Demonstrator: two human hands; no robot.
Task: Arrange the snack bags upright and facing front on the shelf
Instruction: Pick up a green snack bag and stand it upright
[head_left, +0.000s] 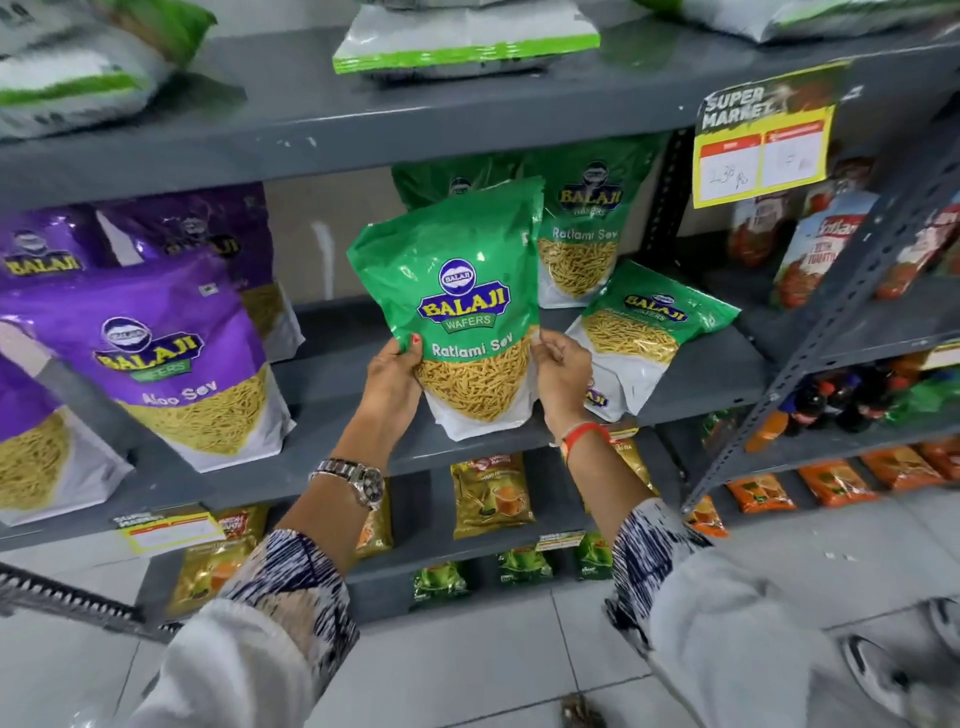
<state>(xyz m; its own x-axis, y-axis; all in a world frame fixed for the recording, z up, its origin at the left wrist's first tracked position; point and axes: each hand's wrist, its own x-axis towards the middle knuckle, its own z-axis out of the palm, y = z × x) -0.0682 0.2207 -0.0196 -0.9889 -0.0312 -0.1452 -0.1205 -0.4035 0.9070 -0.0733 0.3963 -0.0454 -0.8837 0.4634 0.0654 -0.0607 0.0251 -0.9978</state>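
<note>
A green Ratlami Sev bag (462, 291) stands upright and faces front at the front edge of the grey shelf (332, 441). My left hand (395, 369) grips its lower left side and my right hand (561, 374) grips its lower right side. Behind it, another green bag (587, 228) stands upright at the back. A third green bag (644, 332) lies tilted on the shelf just right of my right hand. Purple Aloo Sev bags (176, 358) stand to the left, leaning slightly.
The upper shelf (311, 135) carries white and green sacks and a yellow price tag (763, 150). A slanted grey upright (831, 322) separates a right-hand rack of tomato snack bags and bottles. Lower shelves hold tea packets. Tiled floor lies below.
</note>
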